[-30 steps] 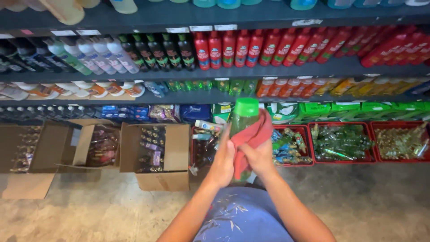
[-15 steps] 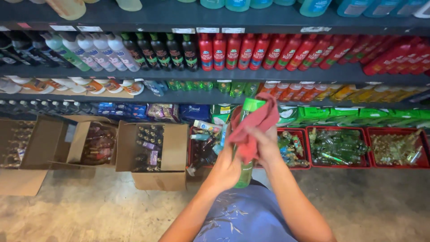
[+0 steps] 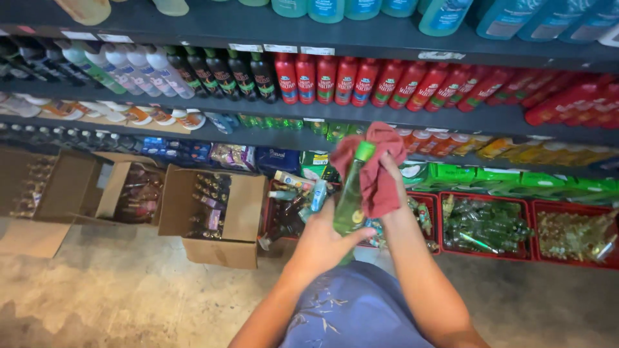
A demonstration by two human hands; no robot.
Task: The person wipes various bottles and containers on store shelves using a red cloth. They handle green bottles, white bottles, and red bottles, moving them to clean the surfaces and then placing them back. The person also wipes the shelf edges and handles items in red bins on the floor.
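My left hand (image 3: 322, 241) grips the lower part of a tall green bottle (image 3: 351, 196) with a green cap, held tilted in front of the shelves. My right hand (image 3: 390, 177) presses a red cloth (image 3: 377, 171) against the upper side of the bottle, near the cap. The cloth drapes over the fingers and hides most of that hand.
Dark shelves (image 3: 361, 116) hold rows of red bottles (image 3: 361, 80), dark bottles (image 3: 225, 71) and blue bottles on top. Open cardboard boxes (image 3: 216, 212) stand on the concrete floor at left. Red crates (image 3: 490, 225) of small bottles sit at right.
The bottle has tilted and its body is now uncovered. The cloth has slid up toward the cap with my right hand. The view has shifted slightly right and down.
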